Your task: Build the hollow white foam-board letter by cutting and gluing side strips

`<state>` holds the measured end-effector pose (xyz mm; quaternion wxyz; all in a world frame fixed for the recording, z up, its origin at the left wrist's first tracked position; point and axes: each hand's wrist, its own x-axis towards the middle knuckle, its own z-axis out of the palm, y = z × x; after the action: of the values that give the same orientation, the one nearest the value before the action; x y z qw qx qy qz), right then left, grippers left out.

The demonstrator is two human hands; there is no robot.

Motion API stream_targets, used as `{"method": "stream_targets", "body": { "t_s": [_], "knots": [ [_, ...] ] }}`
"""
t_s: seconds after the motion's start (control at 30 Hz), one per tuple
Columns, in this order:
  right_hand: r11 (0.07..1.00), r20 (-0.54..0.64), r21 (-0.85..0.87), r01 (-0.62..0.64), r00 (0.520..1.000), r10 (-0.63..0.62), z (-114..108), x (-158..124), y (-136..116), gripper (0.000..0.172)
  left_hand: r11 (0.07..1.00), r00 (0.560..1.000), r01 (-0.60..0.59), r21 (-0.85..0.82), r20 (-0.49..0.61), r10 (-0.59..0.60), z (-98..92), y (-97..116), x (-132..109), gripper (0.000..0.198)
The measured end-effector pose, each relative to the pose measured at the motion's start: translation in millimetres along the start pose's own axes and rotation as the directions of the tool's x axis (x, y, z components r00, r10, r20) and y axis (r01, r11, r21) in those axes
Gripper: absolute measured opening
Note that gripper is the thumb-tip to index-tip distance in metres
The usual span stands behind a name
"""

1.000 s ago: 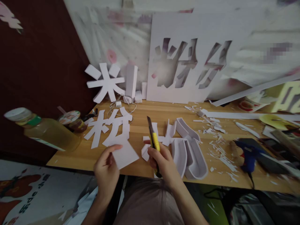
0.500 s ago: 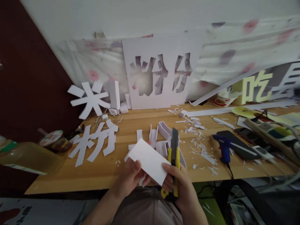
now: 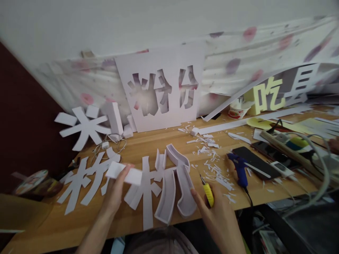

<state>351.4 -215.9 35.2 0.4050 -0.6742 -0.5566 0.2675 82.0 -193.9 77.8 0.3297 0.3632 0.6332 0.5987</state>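
Note:
My left hand (image 3: 116, 188) is closed on a small white foam board piece (image 3: 136, 175), raised over the left part of the table. Wrapped in my right hand (image 3: 221, 210) is a yellow utility knife (image 3: 208, 194), its tip pointing away from me. The index finger reaches toward a raised-edge white character piece (image 3: 185, 192), close to its side; whether it touches I cannot tell. That piece and a flat white character part (image 3: 147, 197) lie together in front of me. Another flat white cut-out character (image 3: 76, 187) rests at left, partly behind my left hand.
White scraps (image 3: 215, 169) litter the table (image 3: 148, 143). At right are a blue glue gun (image 3: 239, 169), a black phone (image 3: 255, 162) and a power strip (image 3: 280, 141). A white stencil board (image 3: 164, 121) leans at the back. A bottle (image 3: 23, 213) stands at left.
My hands have parted: the left moved left and up with the white piece, the right let go of it and keeps the knife. The character parts in front show more fully. The view has shifted.

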Motion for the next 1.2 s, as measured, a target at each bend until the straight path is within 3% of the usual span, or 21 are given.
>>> {"method": "stream_targets", "body": {
  "t_s": [0.07,0.13,0.23,0.4,0.5,0.73,0.87,1.07,1.2],
  "knots": [
    [0.994,0.077,-0.111,-0.013,0.997,0.022,8.8,9.8,14.6,0.053,0.985,0.981,0.169,0.03,0.088,-0.171,-21.0,-19.3,0.6,0.052],
    [0.986,0.15,-0.162,0.028,0.989,-0.003,19.2,15.7,27.6,0.046,0.946,0.942,0.296,0.13,0.126,-0.312,-35.7,-34.8,-7.0,0.052],
    [0.983,0.126,-0.148,0.111,0.988,-0.093,29.8,17.7,36.7,0.038,0.887,0.917,0.332,0.32,0.111,-0.383,-42.0,-43.5,-20.7,0.055],
    [0.972,0.05,-0.109,0.206,0.978,-0.202,34.6,15.4,30.6,0.033,0.864,0.93,0.118,0.49,0.25,-0.269,-33.1,-35.3,-22.7,0.042],
    [0.965,0.019,-0.104,0.243,0.97,-0.242,36.6,13.3,28.9,0.032,0.838,0.943,0.03,0.545,0.262,-0.205,-30.6,-31.6,-23.5,0.039],
    [0.955,0.05,-0.11,0.277,0.961,-0.273,36.3,15.4,37.9,0.035,0.873,0.957,0.025,0.487,0.241,-0.162,-33.8,-37.8,-28.2,0.035],
    [0.954,0.09,-0.155,0.257,0.965,-0.246,33.7,17.4,42.4,0.036,0.909,0.954,0.041,0.414,0.253,-0.158,-37.6,-44.3,-22.1,0.037],
    [0.943,0.174,-0.233,0.235,0.965,-0.198,24.1,23.9,39.6,0.036,0.901,0.95,-0.003,0.433,0.283,-0.133,-38.6,-49.5,-23.4,0.036],
    [0.932,0.164,-0.289,0.218,0.971,-0.176,23.8,26.8,35.9,0.033,0.935,0.953,-0.003,0.355,0.284,-0.105,-40.1,-50.3,-22.2,0.036]
  ]
}}
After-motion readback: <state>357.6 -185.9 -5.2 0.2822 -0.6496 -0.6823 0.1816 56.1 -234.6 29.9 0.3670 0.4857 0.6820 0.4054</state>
